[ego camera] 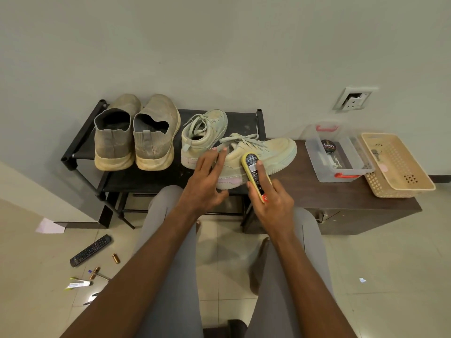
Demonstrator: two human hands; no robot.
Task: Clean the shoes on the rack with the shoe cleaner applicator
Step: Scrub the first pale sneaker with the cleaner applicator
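Note:
A pale green laced sneaker (pixel 273 150) lies sideways across the right end of the black shoe rack (pixel 73 152), its toe pointing right. My right hand (pixel 271 203) is shut on a yellow shoe cleaner applicator (pixel 253 172), whose far end rests against the sneaker's side. My left hand (pixel 205 181) is open with fingers spread, fingertips touching the sneaker's collar. Its matching sneaker (pixel 205 132) stands behind, toe to the wall. A pair of worn grey knit slip-on shoes (pixel 136 135) stands at the rack's left.
A dark wooden bench (pixel 341 198) adjoins the rack on the right, holding a clear plastic box (pixel 339 154) with a polish tin and a beige basket (pixel 397 164). On the tiled floor at left lie a remote control (pixel 90 250), batteries and small tubes. My knees are below the rack.

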